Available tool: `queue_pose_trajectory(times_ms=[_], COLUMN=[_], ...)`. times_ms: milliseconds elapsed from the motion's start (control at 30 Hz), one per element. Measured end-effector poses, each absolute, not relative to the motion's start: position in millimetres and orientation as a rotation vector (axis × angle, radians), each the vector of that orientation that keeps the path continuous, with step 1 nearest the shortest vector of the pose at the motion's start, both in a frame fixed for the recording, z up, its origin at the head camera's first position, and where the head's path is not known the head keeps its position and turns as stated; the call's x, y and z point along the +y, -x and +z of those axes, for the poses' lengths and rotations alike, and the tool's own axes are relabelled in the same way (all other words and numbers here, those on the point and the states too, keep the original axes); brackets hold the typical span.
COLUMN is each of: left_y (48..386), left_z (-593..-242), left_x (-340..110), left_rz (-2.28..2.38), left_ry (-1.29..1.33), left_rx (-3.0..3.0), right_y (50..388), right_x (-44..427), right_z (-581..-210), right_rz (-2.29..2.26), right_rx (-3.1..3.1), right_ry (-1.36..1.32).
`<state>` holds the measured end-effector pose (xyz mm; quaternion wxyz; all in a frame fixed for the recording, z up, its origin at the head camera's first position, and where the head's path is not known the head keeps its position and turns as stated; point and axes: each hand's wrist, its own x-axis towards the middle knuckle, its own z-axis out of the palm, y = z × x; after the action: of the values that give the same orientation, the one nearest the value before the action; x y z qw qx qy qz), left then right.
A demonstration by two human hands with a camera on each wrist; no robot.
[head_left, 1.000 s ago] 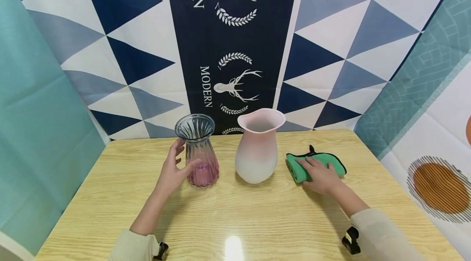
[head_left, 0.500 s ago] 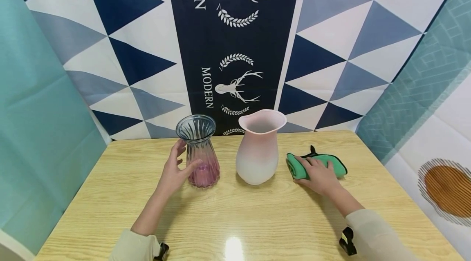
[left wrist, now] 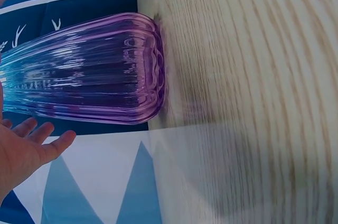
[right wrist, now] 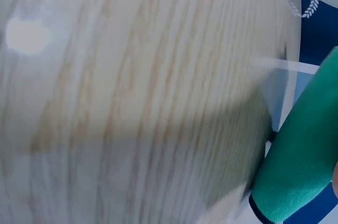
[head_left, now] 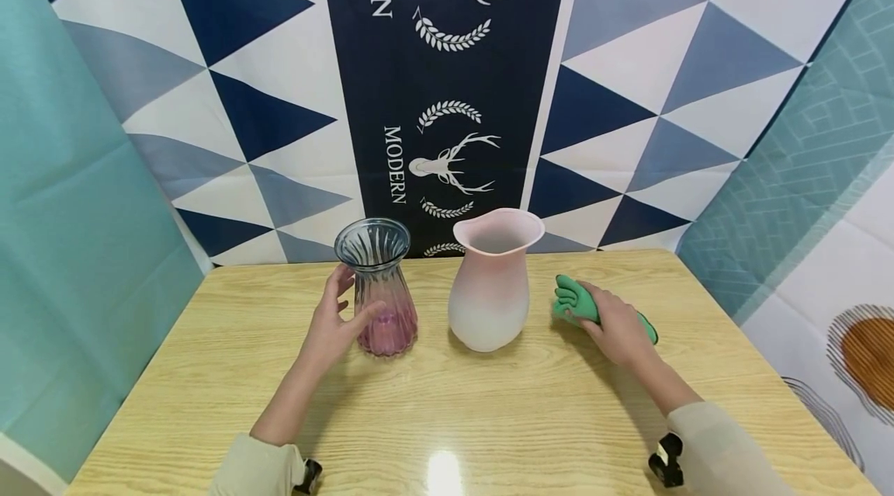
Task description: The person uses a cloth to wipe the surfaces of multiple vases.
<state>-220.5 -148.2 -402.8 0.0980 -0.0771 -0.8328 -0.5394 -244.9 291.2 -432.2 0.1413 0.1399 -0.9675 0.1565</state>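
While, in the head view, the left hand point(head_left: 331, 329) is loosely spread at the upright glass vase point(head_left: 387, 321), the green cloth point(head_left: 576, 300) is gripped by the right hand point(head_left: 618, 325), right of the pink-white vase point(head_left: 489, 294) on the table point(head_left: 391, 418). Left wrist: glass vase is flanked by relaxed left hand. Right wrist: green cloth is seen rolled, right hand mostly cropped.

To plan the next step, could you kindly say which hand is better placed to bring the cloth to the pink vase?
Likely the right hand: it grips the cloth near the pink vase, while the left hand is at the glass vase.
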Motion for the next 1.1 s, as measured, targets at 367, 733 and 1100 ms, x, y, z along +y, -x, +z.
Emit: queue_pose_trajectory(times_ms=[367, 733, 1100], left_y=[222.8, 224.4, 227.5], left_z=[-403.5, -403.4, -404.1], left_x=[-145.2, -143.4, -143.1], left_rz=[-1.581, -1.599, -1.575], left_ry=[0.242, 0.260, 0.260], left_rx=[-2.457, -2.448, -2.460], right_y=[237.2, 221.2, 206.3], right_x=[280.3, 270.1, 254.5], right_z=[-422.1, -409.1, -392.2], right_rz=[0.755, 0.818, 0.906], right_rx=[-2.560, -2.290, -2.027], right_ry=[-0.278, -0.404, -0.645])
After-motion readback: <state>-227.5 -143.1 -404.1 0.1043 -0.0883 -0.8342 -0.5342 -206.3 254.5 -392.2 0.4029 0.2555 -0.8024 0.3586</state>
